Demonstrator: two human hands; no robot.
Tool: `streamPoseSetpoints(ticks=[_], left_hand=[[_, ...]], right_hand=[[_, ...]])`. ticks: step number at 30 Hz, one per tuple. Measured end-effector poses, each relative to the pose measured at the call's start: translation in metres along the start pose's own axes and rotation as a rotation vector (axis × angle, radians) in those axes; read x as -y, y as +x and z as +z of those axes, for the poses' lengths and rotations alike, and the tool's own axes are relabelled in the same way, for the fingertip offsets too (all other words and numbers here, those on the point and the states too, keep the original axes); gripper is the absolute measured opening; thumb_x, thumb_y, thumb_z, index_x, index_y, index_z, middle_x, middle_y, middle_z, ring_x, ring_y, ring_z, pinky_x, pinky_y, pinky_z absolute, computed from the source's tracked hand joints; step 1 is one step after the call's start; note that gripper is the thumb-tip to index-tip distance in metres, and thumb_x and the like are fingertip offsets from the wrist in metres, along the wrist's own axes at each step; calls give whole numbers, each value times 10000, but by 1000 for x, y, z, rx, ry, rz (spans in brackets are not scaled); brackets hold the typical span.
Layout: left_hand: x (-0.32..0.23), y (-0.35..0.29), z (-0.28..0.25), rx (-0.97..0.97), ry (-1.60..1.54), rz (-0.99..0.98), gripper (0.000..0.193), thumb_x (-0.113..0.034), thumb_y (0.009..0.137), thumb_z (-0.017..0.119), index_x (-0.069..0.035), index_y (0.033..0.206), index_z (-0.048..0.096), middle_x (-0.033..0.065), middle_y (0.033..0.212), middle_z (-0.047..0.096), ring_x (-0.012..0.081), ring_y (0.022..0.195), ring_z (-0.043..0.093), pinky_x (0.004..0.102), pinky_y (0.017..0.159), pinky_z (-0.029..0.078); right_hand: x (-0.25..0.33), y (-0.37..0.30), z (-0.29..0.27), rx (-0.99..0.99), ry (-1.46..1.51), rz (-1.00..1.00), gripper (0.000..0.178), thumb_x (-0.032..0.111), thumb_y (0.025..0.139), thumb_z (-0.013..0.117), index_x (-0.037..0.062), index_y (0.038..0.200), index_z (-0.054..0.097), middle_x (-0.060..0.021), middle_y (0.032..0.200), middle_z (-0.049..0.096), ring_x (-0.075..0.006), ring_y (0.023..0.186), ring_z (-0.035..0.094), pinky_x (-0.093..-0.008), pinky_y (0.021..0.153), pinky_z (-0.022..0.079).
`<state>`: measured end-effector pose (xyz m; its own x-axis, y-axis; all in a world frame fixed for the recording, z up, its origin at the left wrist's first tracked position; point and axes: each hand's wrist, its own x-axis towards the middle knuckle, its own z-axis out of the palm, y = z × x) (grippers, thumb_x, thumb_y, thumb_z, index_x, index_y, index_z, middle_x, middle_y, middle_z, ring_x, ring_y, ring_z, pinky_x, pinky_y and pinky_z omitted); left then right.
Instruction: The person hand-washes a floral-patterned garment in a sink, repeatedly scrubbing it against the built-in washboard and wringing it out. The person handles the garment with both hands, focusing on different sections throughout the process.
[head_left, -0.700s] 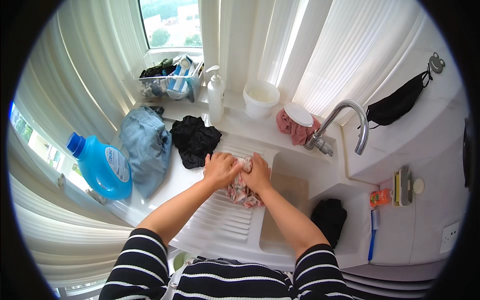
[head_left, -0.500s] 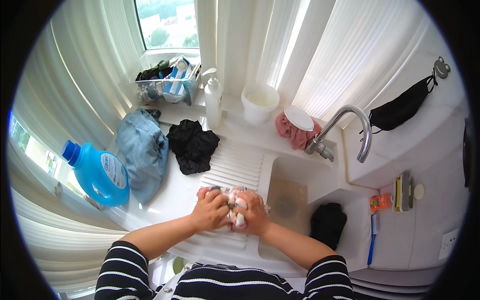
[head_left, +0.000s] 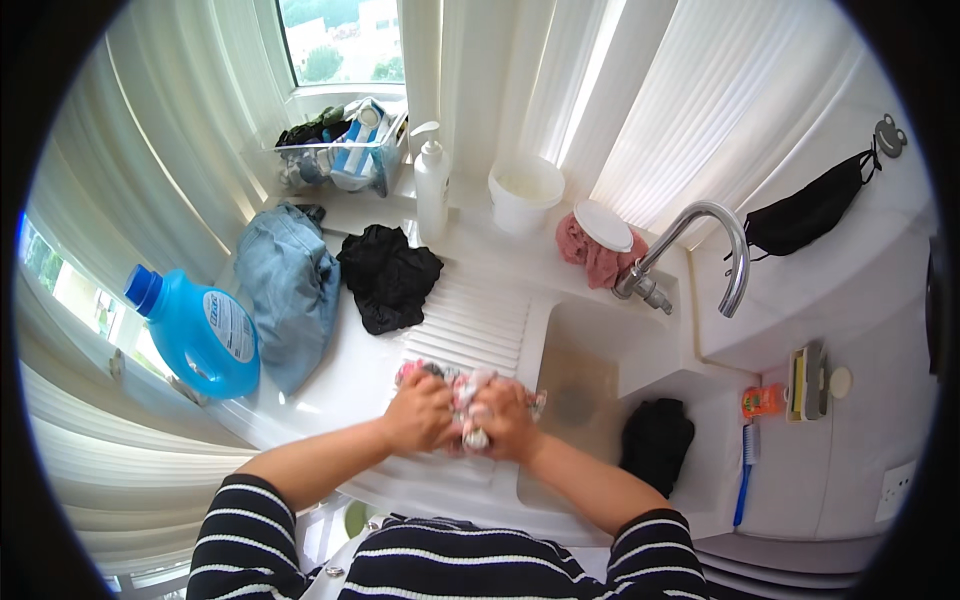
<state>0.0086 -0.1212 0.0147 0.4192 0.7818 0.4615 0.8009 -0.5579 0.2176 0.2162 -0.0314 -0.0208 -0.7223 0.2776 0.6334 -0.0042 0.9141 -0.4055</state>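
Observation:
A bunched, multicoloured patterned cloth (head_left: 470, 393) lies on the ribbed washboard (head_left: 480, 330) moulded into the white sink top. My left hand (head_left: 420, 412) is closed on the cloth's left part, and my right hand (head_left: 506, 418) grips its right part, close to the basin's edge. Both sets of fingers curl into the fabric, which hides some fingertips. Beyond the left hand lies a crumpled black garment (head_left: 388, 278). Right of my right hand is the sink basin (head_left: 650, 350), with shallow cloudy water (head_left: 575, 390) and a dark garment (head_left: 657, 447) at its right side.
A blue detergent jug (head_left: 195, 330) and light blue garment (head_left: 285, 290) are at left. Behind stand a clear bin (head_left: 345, 160), pump bottle (head_left: 431, 190), white tub (head_left: 525, 195) and pink cloth (head_left: 590, 255) under a lid. A chrome faucet (head_left: 735, 260) arches over the basin; a blue brush (head_left: 746, 470) is at right.
Both hands have shifted slightly and squeezed the patterned cloth into a tighter bunch, with the fingers curled further in. The view has tilted slightly; the surrounding things stay put.

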Motion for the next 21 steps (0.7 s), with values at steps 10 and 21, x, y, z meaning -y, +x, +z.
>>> streamPoseSetpoints(ticks=[10, 21], left_hand=[[94, 100, 12, -215, -558, -1204, 566, -459, 980, 463, 25, 836, 719, 265, 910, 686, 383, 876, 667, 457, 769, 514], [31, 36, -21, -216, -256, -937, 796, -548, 852, 666, 9, 1375, 442, 223, 1273, 554, 328, 1202, 537, 423, 999, 443]], right_hand=[[-111, 84, -24, 129, 174, 766, 546, 500, 804, 728, 18, 1053, 657, -182, 982, 636, -285, 951, 620, -391, 825, 498], [-39, 20, -57, 166, 132, 766, 854, 452, 724, 802, 25, 1367, 437, -246, 1174, 545, -377, 1099, 544, -438, 959, 447]])
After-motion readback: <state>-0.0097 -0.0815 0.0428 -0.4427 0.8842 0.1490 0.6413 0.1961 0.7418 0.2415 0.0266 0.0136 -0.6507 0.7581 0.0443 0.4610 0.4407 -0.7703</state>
